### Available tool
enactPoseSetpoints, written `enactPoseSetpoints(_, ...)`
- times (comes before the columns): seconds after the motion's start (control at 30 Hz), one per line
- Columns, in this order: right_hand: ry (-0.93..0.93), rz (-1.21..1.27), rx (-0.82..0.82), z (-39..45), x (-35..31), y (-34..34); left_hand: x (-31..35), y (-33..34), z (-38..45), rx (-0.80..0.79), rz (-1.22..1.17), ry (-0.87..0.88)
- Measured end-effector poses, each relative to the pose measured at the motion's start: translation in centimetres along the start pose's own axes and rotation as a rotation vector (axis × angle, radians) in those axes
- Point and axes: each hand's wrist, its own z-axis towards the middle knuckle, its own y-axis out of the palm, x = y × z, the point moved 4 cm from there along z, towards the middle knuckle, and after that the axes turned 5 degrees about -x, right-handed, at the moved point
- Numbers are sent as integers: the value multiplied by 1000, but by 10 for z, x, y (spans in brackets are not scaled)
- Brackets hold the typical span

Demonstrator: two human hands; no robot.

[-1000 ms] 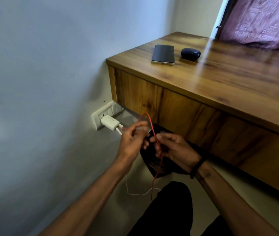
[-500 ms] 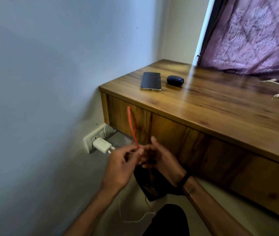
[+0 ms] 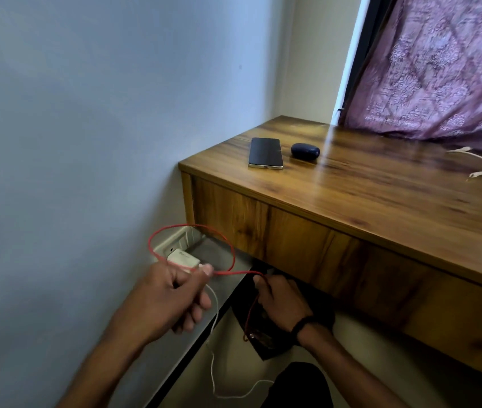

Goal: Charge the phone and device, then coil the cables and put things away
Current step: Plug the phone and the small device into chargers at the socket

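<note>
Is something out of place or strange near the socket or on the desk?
Nothing is damaged or spilled. The red cable stands in a loose loop between the left hand and right hand. The phone lies unplugged.

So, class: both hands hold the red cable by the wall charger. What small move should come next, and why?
Probably bring the right hand up toward the phone on the desk. The red cable loops loose between that hand and the left hand, and nothing is plugged into the phone yet.
</note>
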Motion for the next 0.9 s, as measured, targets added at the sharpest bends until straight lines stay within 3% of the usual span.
enactPoseSetpoints(0.07,-60,97,34,0,-8,-8,17,7,-19,-228,-173,-6)
enactPoseSetpoints(0.1,-79,168,55,-1,-12,-13,31,9,-24,-230,-230,45)
enactPoseSetpoints(0.17,-111,260,111,-2,-25,-21,46,5,-21,-88,-260,141)
enactPoseSetpoints(0.23,-156,299,170,-7,-41,-29,41,3,2,46,-125,135)
enactPoseSetpoints(0.33,-278,265,238,-19,-64,-44,-2,21,57,-25,-117,-135)
enactPoseSetpoints(0.43,-400,225,267,-35,-80,-58,-28,48,93,-142,-498,-318)
enactPoseSetpoints(0.53,-456,199,216,-49,-91,-66,-26,55,113,-151,-782,-366)
enactPoseSetpoints(0.63,-469,158,114,-59,-94,-77,-13,53,121,-151,-921,-337)
enactPoseSetpoints(0.83,-533,107,-141,-73,-94,-86,-5,52,125,-39,-1028,-312)
enactPoseSetpoints(0.9,-494,148,-99,-71,-89,-91,2,51,120,30,-927,-196)
